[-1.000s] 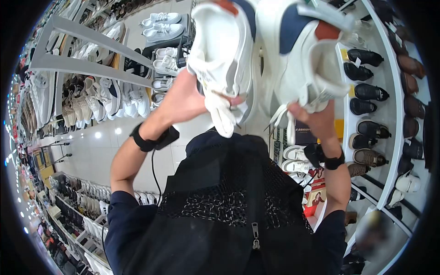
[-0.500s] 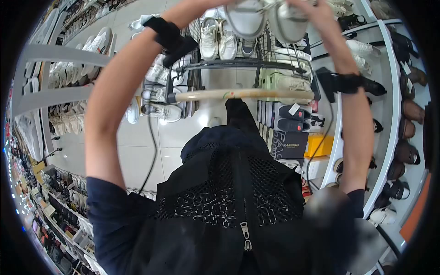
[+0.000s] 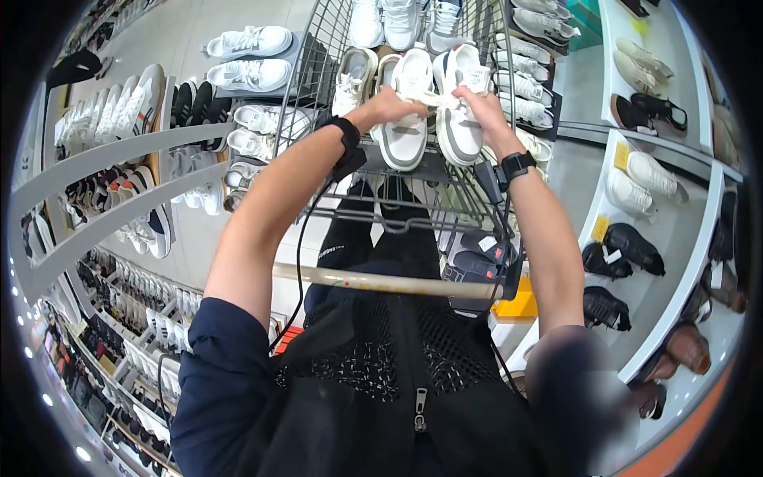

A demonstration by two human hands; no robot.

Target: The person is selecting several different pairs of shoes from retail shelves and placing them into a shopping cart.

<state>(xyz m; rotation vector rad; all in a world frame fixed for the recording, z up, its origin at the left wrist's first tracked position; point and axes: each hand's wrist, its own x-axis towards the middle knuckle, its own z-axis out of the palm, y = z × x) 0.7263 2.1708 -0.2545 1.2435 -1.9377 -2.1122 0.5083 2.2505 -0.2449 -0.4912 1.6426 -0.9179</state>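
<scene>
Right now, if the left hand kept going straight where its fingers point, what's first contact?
The left hand is already at the left white shoe's laces. Past that, likely the right white shoe beside it, though depth is hard to judge from one view.

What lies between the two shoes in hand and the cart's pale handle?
The head view shows the cart's dark wire bars between the held shoes and the pale handle, with the person's legs visible beyond the bars.
</scene>
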